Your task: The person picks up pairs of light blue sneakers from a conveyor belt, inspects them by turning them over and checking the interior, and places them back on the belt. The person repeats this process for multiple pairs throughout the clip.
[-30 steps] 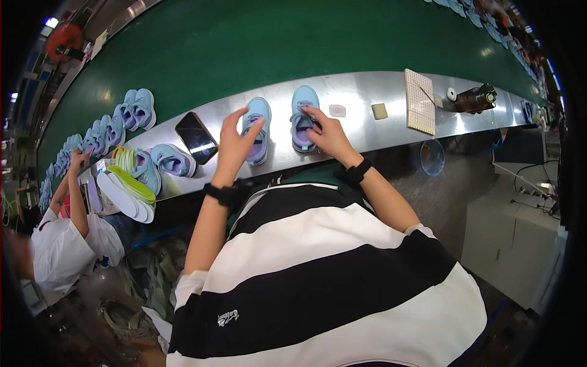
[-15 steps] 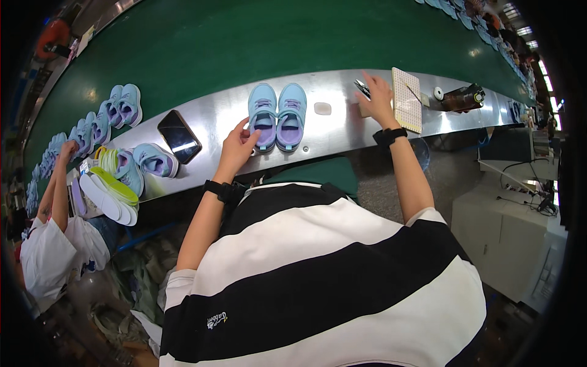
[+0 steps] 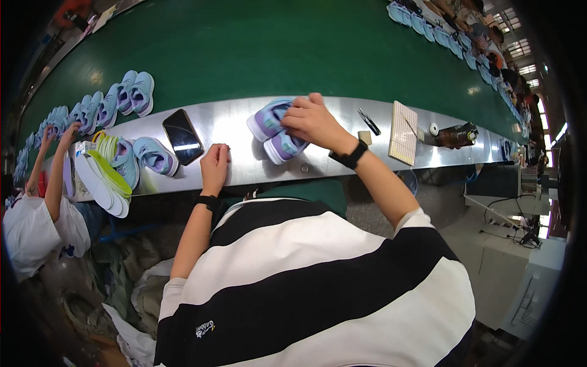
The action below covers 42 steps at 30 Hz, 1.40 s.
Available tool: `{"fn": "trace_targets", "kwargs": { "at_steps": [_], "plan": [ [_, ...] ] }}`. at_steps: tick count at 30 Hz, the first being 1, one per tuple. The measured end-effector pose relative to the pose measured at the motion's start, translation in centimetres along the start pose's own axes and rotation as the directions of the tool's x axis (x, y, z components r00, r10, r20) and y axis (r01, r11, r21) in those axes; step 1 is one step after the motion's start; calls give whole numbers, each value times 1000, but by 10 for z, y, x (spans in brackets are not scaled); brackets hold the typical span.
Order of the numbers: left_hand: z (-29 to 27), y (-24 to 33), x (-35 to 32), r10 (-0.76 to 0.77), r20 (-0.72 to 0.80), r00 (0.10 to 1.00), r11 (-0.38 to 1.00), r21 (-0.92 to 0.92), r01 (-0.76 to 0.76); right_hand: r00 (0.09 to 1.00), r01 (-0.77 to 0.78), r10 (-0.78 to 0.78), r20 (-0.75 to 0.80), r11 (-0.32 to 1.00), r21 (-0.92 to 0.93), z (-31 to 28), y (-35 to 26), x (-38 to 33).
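Note:
A pair of light-blue and purple children's sneakers (image 3: 282, 147) is tilted over on the metal strip in front of me, with heels and pale soles turned toward the lower left. My right hand (image 3: 318, 127) grips the pair from the right; its fingers wrap over the uppers and hide the toes. Left of the shoes, my left hand (image 3: 214, 166) is closed above the strip's near edge, apart from them. Whether its curled fingers hold something small is hidden. A black smartphone (image 3: 183, 136) lies just left of that hand.
Right of the shoes lie thread snips (image 3: 369, 122), a small beige block (image 3: 365, 137), a notebook (image 3: 403, 133) and a dark bottle (image 3: 457, 136). Sneakers (image 3: 155, 156) and insoles (image 3: 98, 181) lie left. A co-worker's hands (image 3: 68, 136) are at shoes on the green belt (image 3: 244, 55).
My right hand has come left from the snips onto the sneakers, which now lie tilted and turned. My left hand has let go of the shoe, moved left and closed.

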<state>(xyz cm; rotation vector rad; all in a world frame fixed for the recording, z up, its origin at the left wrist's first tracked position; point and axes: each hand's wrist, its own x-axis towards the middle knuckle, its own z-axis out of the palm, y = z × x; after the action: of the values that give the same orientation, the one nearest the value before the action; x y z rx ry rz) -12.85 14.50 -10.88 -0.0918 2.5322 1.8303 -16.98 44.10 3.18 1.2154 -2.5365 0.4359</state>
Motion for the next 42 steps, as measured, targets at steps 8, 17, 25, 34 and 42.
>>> {"fn": "trace_targets", "kwargs": {
  "at_steps": [8,17,25,34,42],
  "plan": [
    [0,1,-4,164,-44,985,976,151,-156,859,-454,474,-194,880,143,-36,-15,-18],
    [1,4,-7,164,-33,986,981,107,-160,303,-953,863,-404,270,-137,-178,245,128],
    [-20,25,13,47,83,995,999,12,-48,775,-471,549,-313,832,294,-124,143,107],
    [-151,37,165,250,-150,957,652,756,-52,711,-650,659,246,482,588,33,-60,-57],
    [-199,1,238,-185,-69,980,147,984,97,520,-745,826,219,314,588,18,-72,-89]
  ]
}}
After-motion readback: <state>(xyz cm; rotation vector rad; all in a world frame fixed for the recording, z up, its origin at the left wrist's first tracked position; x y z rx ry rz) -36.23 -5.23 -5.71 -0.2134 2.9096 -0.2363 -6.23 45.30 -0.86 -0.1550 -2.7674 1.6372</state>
